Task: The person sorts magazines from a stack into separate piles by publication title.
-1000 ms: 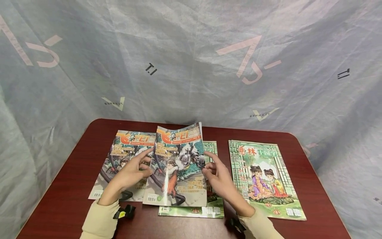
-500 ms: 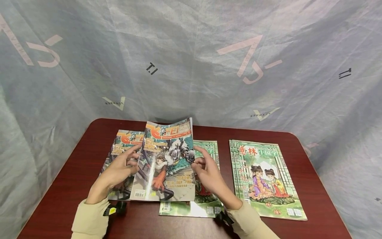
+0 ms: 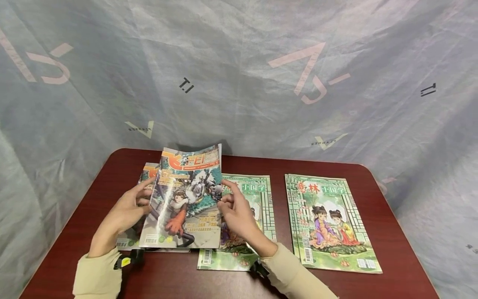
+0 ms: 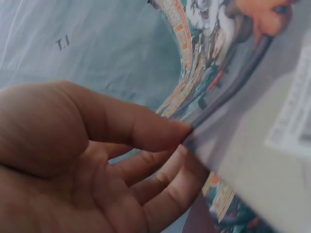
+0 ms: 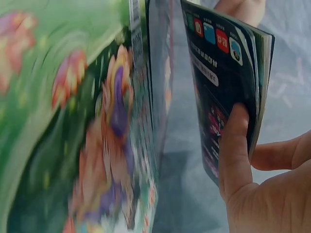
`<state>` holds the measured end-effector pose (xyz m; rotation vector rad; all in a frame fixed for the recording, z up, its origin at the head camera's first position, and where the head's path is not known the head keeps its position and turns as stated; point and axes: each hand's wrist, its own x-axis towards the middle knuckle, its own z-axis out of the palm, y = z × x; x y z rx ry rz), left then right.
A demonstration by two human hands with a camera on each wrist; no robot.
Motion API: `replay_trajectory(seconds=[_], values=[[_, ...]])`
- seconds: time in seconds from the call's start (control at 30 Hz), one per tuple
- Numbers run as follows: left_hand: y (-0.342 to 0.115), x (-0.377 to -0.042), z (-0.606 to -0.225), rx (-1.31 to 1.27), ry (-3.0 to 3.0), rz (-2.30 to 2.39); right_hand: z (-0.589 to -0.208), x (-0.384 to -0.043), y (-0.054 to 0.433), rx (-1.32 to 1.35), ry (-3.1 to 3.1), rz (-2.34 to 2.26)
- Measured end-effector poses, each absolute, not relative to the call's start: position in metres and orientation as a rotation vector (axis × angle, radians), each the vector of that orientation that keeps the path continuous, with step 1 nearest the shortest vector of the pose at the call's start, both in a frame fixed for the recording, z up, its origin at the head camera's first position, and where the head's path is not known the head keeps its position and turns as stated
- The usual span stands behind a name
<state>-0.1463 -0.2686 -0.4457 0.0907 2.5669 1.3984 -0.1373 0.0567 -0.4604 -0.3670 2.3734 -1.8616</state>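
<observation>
Orange-titled magazine (image 3: 184,203), held up!
Left hand (image 3: 125,211) and right hand (image 3: 239,211) pinch opposite sides, likely against flopping, partly over a matching copy (image 3: 132,236) toward the table's left edge (image 3: 74,220).

Held magazine (image 3: 183,199) moved left, perhaps higher.

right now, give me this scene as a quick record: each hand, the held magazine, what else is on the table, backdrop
left hand: pinches the left edge of the held magazine
right hand: pinches its right edge
held magazine: raised, front cover up
behind it in head view: similar magazine, partly hidden
table, middle: green magazine
table, right: overlapping green magazines
backdrop: grey cloth
</observation>
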Motion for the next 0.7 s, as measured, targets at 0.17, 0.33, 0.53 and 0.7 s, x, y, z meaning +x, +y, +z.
replay_trajectory(seconds=[0.17, 0.33, 0.53, 0.7], values=[[-0.287, -0.144, -0.445, 0.085, 2.599, 1.384, -0.464, -0.138, 0.039, -0.387, 2.323, -1.892], [-0.297, -0.144, -0.445, 0.077, 2.620, 1.390, -0.466, -0.140, 0.027, -0.321, 2.264, -1.939], [-0.302, -0.143, -0.447, 0.020, 2.697, 1.374, -0.467, -0.143, 0.012, -0.262, 2.205, -1.994], [-0.307, -0.143, -0.448, -0.026, 2.724, 1.354, -0.472, -0.142, 0.002, -0.229, 2.152, -2.015]])
